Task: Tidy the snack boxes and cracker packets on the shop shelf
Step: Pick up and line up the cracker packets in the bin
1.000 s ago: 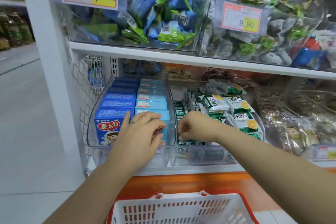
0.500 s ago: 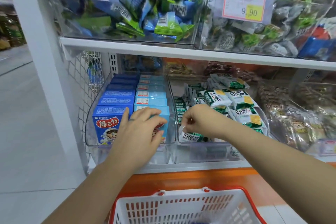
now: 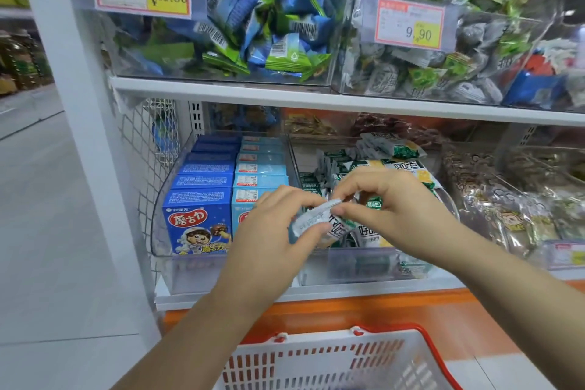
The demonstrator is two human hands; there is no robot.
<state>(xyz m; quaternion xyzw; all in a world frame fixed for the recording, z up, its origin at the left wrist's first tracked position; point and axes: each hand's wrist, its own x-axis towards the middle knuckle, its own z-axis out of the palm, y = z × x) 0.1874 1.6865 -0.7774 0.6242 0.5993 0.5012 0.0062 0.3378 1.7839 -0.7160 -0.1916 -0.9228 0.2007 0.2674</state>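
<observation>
We hold a cracker packet (image 3: 318,219) at the near rim of its clear bin (image 3: 364,260), right of the snack boxes (image 3: 198,218), left hand (image 3: 275,234) and right hand (image 3: 399,215) both pinching its crimped edge, since it looks light, slippery and crushable.

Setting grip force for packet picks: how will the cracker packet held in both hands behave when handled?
Probably floppy-skinned: the cracker packet looks like thin glossy film with a flat crimped end. Likely light: the right hand pinches it by fingertips, the left hand grips the other end. Film may slip; crackers could break if squeezed.
</observation>
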